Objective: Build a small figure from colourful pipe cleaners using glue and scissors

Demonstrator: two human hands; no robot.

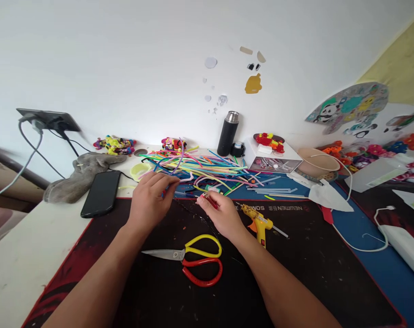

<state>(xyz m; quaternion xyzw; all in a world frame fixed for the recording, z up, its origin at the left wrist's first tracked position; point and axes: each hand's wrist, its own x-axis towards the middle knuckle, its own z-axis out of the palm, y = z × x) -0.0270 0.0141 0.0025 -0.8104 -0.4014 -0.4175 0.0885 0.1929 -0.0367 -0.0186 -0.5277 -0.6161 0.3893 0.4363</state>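
Observation:
My left hand (pixel 150 200) is raised over the far part of the dark mat, its thumb and fingers pinched together. A bit of blue shows at its fingertips, too small to name. To its right, my right hand (pixel 224 212) is closed around a small red object (pixel 212 200) with a metallic-looking end, mostly hidden by the fingers. Below the hands lie scissors (pixel 184 257) with one yellow and one red handle, blades pointing left. A yellow glue gun (pixel 261 224) with a clear stick in its back rests right of my right hand.
Many coloured pipe cleaners (pixel 207 166) are heaped behind the hands. A black phone (pixel 100 193) leans on a grey plush toy (pixel 80 177) at left. A black thermos (pixel 228 134), a white box (pixel 273 157) and a beige bowl (pixel 318 161) stand along the back. White cable (pixel 360 249) lies at right.

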